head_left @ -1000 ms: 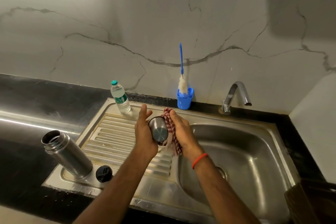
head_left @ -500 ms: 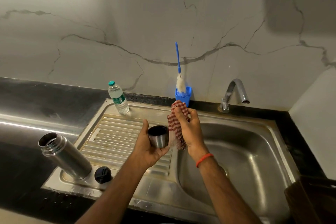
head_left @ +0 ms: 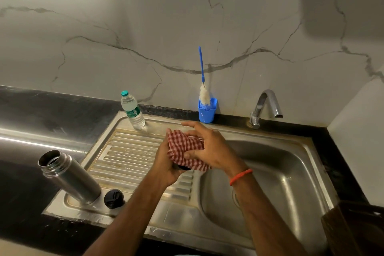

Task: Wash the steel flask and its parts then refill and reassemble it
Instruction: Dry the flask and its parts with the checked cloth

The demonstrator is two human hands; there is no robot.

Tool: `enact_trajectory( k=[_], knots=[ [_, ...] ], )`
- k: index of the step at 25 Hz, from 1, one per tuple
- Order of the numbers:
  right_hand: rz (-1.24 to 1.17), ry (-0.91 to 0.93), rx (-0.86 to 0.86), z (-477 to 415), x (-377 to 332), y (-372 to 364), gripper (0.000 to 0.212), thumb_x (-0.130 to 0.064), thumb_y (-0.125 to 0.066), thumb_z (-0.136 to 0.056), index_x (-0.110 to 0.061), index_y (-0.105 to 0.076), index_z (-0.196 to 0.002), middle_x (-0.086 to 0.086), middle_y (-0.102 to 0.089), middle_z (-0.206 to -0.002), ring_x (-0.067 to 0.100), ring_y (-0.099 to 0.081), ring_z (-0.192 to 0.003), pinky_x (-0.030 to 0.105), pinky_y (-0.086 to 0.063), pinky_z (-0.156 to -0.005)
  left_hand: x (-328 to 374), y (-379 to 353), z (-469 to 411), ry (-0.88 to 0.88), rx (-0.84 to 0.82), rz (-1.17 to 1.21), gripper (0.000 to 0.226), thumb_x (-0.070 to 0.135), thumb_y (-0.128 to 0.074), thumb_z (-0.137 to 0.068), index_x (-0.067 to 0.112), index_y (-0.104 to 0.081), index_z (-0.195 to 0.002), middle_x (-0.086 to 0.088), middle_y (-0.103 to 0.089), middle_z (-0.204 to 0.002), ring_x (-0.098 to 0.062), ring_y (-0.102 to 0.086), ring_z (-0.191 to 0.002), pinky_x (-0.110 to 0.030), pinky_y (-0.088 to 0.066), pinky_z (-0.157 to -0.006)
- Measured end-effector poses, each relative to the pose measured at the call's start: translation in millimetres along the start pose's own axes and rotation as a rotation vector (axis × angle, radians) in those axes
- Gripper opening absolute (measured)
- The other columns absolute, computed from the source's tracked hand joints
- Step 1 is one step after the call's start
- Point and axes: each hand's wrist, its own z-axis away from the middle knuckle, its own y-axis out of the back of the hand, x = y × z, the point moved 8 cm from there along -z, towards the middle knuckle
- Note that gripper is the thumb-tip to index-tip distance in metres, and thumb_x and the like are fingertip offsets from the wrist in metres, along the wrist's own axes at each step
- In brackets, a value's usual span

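Observation:
The open steel flask body (head_left: 69,176) stands on the drainboard's front left corner, with its black stopper (head_left: 113,198) lying beside it. Above the drainboard my left hand (head_left: 166,164) grips the steel flask cup (head_left: 184,167), which is almost wholly hidden; only a dark edge shows. A red checked cloth (head_left: 185,149) is wrapped over the cup. My right hand (head_left: 209,147) presses and pinches the cloth against it, index finger stretched out. A clear water bottle (head_left: 133,111) with a teal cap stands at the drainboard's back.
The steel sink basin (head_left: 270,172) lies to the right under the tap (head_left: 264,108). A blue holder (head_left: 206,111) with a bottle brush (head_left: 202,81) stands against the marble wall. Black countertop (head_left: 41,114) spreads left. A dark wooden object (head_left: 353,230) sits at the bottom right.
The cup was bare in my left hand, the cloth lifted beside it. The cloth now covers the cup and my right hand has come down over it.

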Motion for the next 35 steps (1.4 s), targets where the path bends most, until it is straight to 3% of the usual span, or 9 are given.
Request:
enact_trajectory(
  k=[4,12,15,19,22,25,27,31,35],
  knots=[
    [0.39,0.115,-0.088,-5,-8,-10,0.07,-0.049,-0.076,-0.08,-0.036,-0.045,-0.142,-0.001,-0.065,-0.128,0.02,-0.06,-0.113,0.045,-0.052,-0.096,17,1,3,-0.081,0.016,-0.216,0.087,0.081,-0.029,-0.089,0.007,-0.068,-0.114,-0.018,-0.077,-0.104,-0.035,-0.073,-0.102,-0.048,-0.058,-0.088],
    [0.705,0.307,0.466,13,-23,-14,0.061,-0.05,-0.072,-0.084,-0.014,-0.053,-0.129,0.008,-0.073,-0.092,0.022,-0.07,-0.075,0.039,-0.061,-0.064,53,-15,16,-0.464,0.106,-0.61,0.05,0.06,-0.033,-0.103,0.019,-0.063,-0.103,-0.004,-0.07,-0.098,-0.02,-0.068,-0.096,-0.043,-0.058,-0.089],
    [0.373,0.125,0.476,12,-14,-11,0.039,-0.04,-0.065,-0.091,-0.013,-0.058,-0.119,0.005,-0.071,-0.092,0.02,-0.068,-0.078,0.038,-0.06,-0.071,77,-29,29,-0.818,0.069,-0.659,0.018,0.03,-0.05,-0.106,0.019,-0.049,-0.091,-0.002,-0.054,-0.078,-0.015,-0.055,-0.074,-0.039,-0.052,-0.071],
    [-0.291,-0.299,0.361,3,15,-21,0.017,-0.024,-0.05,-0.102,-0.02,-0.067,-0.101,-0.001,-0.072,-0.093,0.016,-0.068,-0.088,0.041,-0.057,-0.088,83,-34,42,-1.071,-0.07,-0.5,0.013,0.005,-0.055,-0.09,0.015,-0.048,-0.092,-0.024,-0.048,-0.082,-0.037,-0.049,-0.072,-0.033,-0.048,-0.065],
    [0.109,-0.147,0.305,1,1,-3,0.022,-0.035,-0.052,-0.101,-0.019,-0.063,-0.111,0.0,-0.072,-0.095,0.016,-0.068,-0.083,0.035,-0.059,-0.08,70,-29,37,-1.001,-0.106,-0.478,0.009,0.012,-0.045,-0.093,0.009,-0.051,-0.099,-0.027,-0.052,-0.092,-0.03,-0.054,-0.079,-0.026,-0.05,-0.066],
    [0.744,0.31,0.454,11,-36,7,0.04,-0.047,-0.07,-0.087,-0.016,-0.058,-0.109,0.003,-0.068,-0.084,0.019,-0.064,-0.069,0.035,-0.058,-0.062,54,-19,18,-0.605,-0.118,-0.759,0.059,0.061,-0.026,-0.104,0.011,-0.057,-0.1,-0.02,-0.062,-0.082,-0.019,-0.056,-0.064,-0.022,-0.044,-0.049],
    [0.833,0.534,0.548,22,-46,0,0.05,-0.046,-0.078,-0.08,-0.015,-0.059,-0.114,0.007,-0.07,-0.088,0.022,-0.067,-0.074,0.036,-0.06,-0.065,44,-13,16,-0.422,-0.104,-0.911,0.079,0.076,-0.015,-0.092,0.012,-0.061,-0.085,-0.008,-0.06,-0.063,-0.009,-0.047,-0.05,-0.018,-0.036,-0.044],
    [0.735,0.362,0.74,24,-31,14,0.05,-0.038,-0.079,-0.081,-0.012,-0.057,-0.117,0.01,-0.072,-0.093,0.024,-0.07,-0.078,0.037,-0.061,-0.066,46,-19,24,-0.557,-0.013,-0.812,0.067,0.056,-0.022,-0.105,0.016,-0.067,-0.077,0.0,-0.063,-0.062,-0.01,-0.056,-0.056,-0.021,-0.046,-0.054],
    [0.661,0.077,0.547,9,-22,12,0.037,-0.037,-0.071,-0.088,-0.011,-0.056,-0.111,0.002,-0.065,-0.073,0.017,-0.06,-0.058,0.034,-0.057,-0.058,72,-24,28,-0.874,0.01,-0.848,0.052,0.051,-0.029,-0.105,0.033,-0.061,-0.068,0.001,-0.063,-0.065,-0.019,-0.06,-0.063,-0.04,-0.052,-0.059]
  ],
)
